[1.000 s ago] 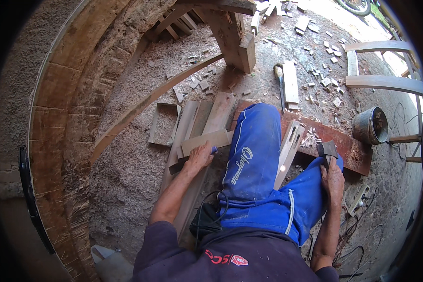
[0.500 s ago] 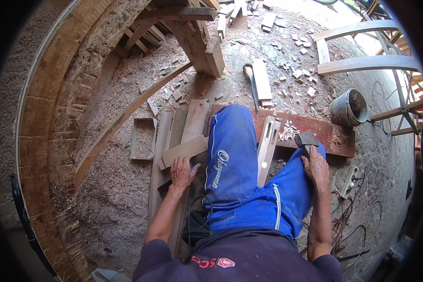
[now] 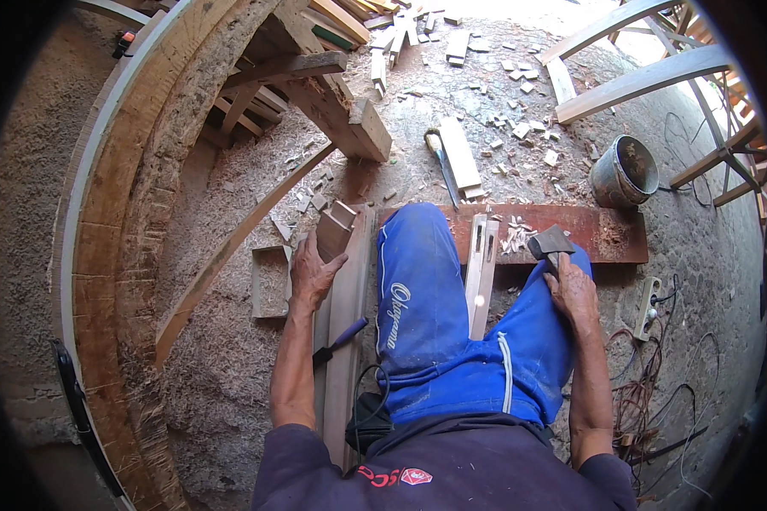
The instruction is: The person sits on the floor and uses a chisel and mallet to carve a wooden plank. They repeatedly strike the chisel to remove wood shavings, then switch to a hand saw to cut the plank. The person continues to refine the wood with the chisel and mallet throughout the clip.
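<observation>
My left hand (image 3: 314,274) grips a short wooden board (image 3: 336,232), tilted with a narrower stepped end facing away from me. My right hand (image 3: 573,291) is closed on a hatchet (image 3: 551,242) whose dark head rests over my right knee. Between my legs lies a pair of pale wooden pieces (image 3: 481,264) with slots cut near the far end, propped on a reddish-brown plank (image 3: 618,238). Light wood chips (image 3: 516,235) are heaped on that plank. Beside my left thigh, a chisel (image 3: 343,339) with a purple-blue handle lies across long boards (image 3: 347,289).
A metal bucket (image 3: 624,173) stands at the plank's right end. Ahead lie a pale block (image 3: 460,155), a long hand tool (image 3: 441,157) and scattered offcuts. A heavy timber frame (image 3: 328,115) rises at left; a power strip (image 3: 648,308) with cables lies right.
My left hand has lifted the short board off the long boards and moved it forward, uncovering the chisel. My right hand still holds the hatchet by my knee. The view has shifted slightly.
</observation>
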`<state>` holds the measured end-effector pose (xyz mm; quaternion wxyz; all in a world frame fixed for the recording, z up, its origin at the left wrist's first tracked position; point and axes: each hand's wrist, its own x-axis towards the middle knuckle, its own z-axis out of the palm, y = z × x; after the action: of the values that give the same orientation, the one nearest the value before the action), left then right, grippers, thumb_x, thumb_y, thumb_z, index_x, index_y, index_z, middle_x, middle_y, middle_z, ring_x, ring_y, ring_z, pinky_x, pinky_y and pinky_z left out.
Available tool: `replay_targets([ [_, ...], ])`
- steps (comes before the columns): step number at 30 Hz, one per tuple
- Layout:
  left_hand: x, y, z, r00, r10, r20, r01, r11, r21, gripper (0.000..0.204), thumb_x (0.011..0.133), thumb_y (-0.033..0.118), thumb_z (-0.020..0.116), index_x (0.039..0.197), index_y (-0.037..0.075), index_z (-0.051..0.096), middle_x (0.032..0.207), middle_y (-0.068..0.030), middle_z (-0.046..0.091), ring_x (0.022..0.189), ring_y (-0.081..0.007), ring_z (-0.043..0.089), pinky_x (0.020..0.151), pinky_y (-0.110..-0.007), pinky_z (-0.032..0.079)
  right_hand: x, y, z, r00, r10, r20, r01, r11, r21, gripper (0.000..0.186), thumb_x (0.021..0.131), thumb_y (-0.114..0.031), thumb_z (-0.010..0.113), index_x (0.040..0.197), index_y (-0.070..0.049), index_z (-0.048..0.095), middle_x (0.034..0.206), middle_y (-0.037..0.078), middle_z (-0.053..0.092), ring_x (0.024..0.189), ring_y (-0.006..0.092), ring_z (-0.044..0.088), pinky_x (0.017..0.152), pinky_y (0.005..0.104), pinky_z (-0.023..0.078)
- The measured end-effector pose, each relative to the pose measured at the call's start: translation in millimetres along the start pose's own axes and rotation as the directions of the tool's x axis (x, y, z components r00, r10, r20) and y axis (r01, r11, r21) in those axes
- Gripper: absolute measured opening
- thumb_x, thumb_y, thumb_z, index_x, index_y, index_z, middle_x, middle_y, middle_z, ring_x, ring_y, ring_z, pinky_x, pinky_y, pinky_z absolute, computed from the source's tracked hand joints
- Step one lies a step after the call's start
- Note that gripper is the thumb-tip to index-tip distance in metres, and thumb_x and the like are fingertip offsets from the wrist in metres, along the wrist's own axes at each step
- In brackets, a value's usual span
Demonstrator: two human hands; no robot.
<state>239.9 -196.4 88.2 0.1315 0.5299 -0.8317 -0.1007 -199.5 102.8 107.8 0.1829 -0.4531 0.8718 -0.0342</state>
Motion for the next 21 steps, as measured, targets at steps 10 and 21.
replay_targets([
  [10,55,140,-54,0.966,0.239,-0.1,-0.078,-0.101,-0.992,0.066,0.099,0.028,0.071,0.151,0.003,0.037,0.142,-0.0137,0.054,0.126,-0.0271,0.061,0.102,-0.041,0.056,-4,1,-4,0.999,0.038,-0.027,-0.037,0.998,0.047,0.042,0.094,-0.035,0.069,0.115,-0.004,0.05,0.097,0.026,0.071,0.091,0.0471,0.071,0.08,0.0562,0.057],
  [21,46,234,38,0.757,0.565,0.33,0.123,0.372,-0.92,0.028,0.09,0.012,0.08,0.113,-0.001,0.07,0.101,-0.0041,0.074,0.095,-0.0129,0.068,0.084,-0.031,0.056,-4,15,3,0.997,0.067,-0.029,-0.063,0.99,0.127,0.043,0.096,-0.036,0.067,0.118,-0.004,0.05,0.101,0.026,0.071,0.095,0.0474,0.07,0.083,0.0565,0.056],
])
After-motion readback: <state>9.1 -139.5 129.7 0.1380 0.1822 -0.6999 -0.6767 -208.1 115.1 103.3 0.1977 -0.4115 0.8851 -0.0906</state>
